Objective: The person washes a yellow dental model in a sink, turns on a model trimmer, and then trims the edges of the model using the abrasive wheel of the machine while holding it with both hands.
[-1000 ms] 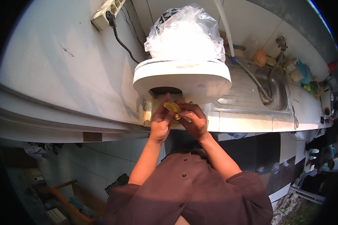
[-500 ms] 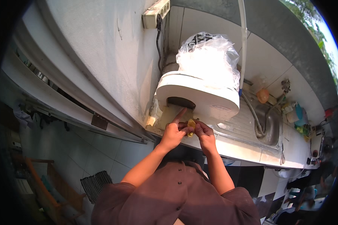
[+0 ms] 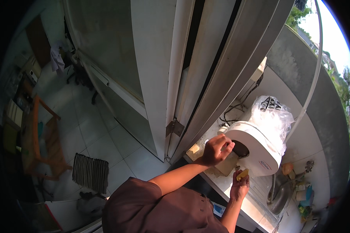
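My right hand (image 3: 239, 190) is closed around a small yellow piece (image 3: 243, 174), held low in front of a white rounded appliance (image 3: 256, 149). What kind of thing the piece is, I cannot make out. To its upper left, my left hand (image 3: 217, 150) is raised with curled fingers, just beside the appliance's dark round opening (image 3: 239, 149). Whether anything sits in those fingers is hidden. A crumpled clear plastic bag (image 3: 272, 116) with dark print rests on top of the appliance.
A tall door frame (image 3: 217, 77) rises close on my left. Right of the appliance is a metal sink (image 3: 281, 198) with a hose and an orange item (image 3: 287, 168). A striped mat (image 3: 90, 173) and a wooden chair (image 3: 41, 139) are on the tiled floor.
My view has swung left, so the appliance sits further right. My hands have parted: the left has lifted away beside the opening, while the right keeps the yellow piece.
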Demonstrator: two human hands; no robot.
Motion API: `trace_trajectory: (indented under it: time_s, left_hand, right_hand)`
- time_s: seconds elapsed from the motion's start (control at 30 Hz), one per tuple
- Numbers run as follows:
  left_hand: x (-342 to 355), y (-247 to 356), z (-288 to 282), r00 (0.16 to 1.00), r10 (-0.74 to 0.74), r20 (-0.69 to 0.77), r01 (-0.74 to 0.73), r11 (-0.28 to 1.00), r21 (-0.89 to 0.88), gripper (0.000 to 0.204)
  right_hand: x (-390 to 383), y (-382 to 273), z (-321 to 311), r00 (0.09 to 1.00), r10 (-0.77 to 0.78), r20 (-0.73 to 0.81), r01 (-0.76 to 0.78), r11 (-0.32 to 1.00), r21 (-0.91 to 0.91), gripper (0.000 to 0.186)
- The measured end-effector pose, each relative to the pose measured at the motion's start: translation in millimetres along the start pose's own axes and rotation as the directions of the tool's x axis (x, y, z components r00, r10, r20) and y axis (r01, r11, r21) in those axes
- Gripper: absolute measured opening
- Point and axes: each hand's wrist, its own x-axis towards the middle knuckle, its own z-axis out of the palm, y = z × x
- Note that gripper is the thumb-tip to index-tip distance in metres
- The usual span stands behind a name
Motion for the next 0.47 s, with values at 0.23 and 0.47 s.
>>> trace_trajectory:
  time_s: [0.23,0.47]
  left_hand:
    - [73.4,-41.8,22.1,0.907,-0.332,0.258,0.38,0.911,-0.162,0.051]
    - [126.7,-105.9,66.2,0.58,-0.526,0.622,0.664,0.748,0.013,0.05]
  right_hand:
    - [0.1,-7.0,-72.2,0.987,-0.145,-0.068,0.149,0.987,0.057,0.032]
    - [49.2,-13.5,-149.6,0.994,-0.103,0.03,0.102,0.994,0.031,0.053]
